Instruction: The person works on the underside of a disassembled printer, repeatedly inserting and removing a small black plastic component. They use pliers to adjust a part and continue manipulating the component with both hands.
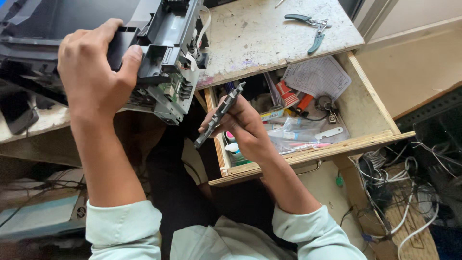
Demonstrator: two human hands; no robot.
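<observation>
My left hand grips the end of a large grey and black printer body, which is tilted at the edge of the worn white table. Its open end shows green circuit parts and white cables. My right hand holds a long narrow grey plastic strip, slanted, just right of and below the printer's open end, above the open wooden drawer.
The drawer holds papers, a red-and-white packet, clear bags, tubes and small tools. Teal-handled pliers lie on the table at the back. Tangled white and black cables cover the floor at right. A dark device sits at far left.
</observation>
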